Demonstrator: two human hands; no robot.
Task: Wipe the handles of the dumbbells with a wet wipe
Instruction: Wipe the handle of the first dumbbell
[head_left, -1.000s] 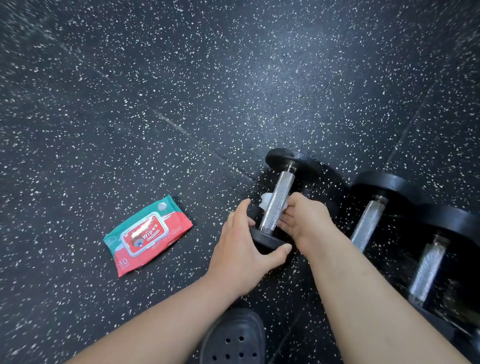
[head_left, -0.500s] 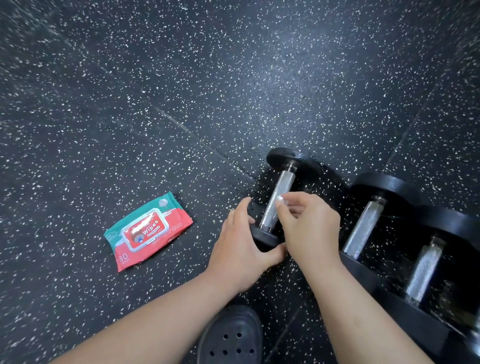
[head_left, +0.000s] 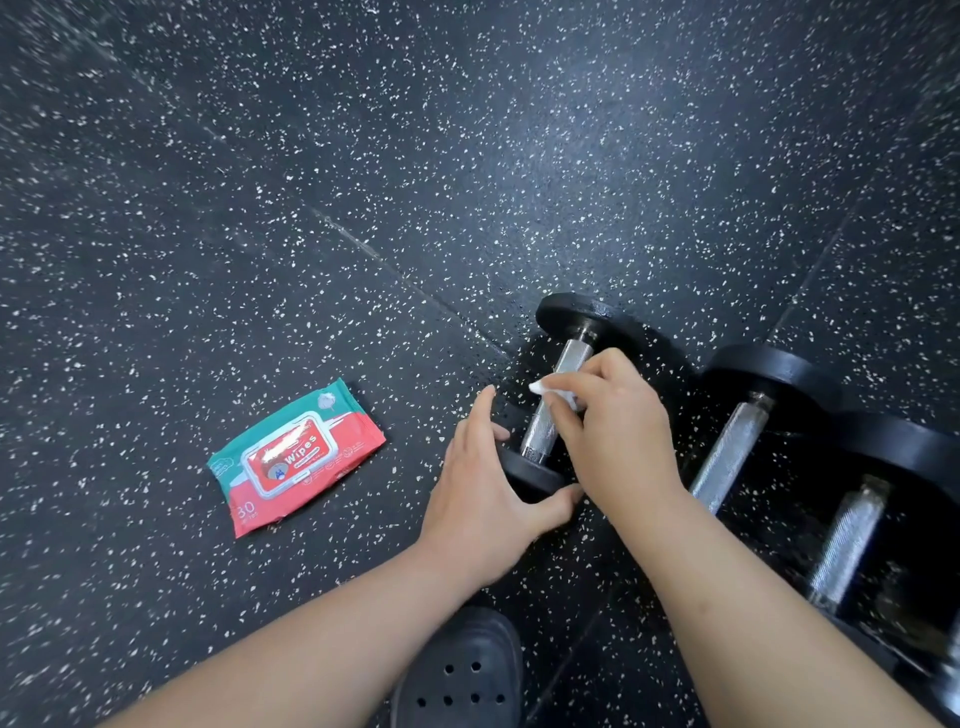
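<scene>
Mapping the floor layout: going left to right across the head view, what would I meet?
Wipes pack → left hand gripping the first dumbbell → right hand pinching the wet wipe → second dumbbell → third dumbbell.

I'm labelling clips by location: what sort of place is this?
Most likely a gym: three black dumbbells lie side by side on a dark speckled floor, and a pack of wipes lies nearby.

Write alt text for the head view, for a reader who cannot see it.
The right hand holds a white wet wipe against the metal handle of the leftmost dumbbell while the left hand grips its near weight. A wipes pack lies on the speckled floor nearby.
</scene>
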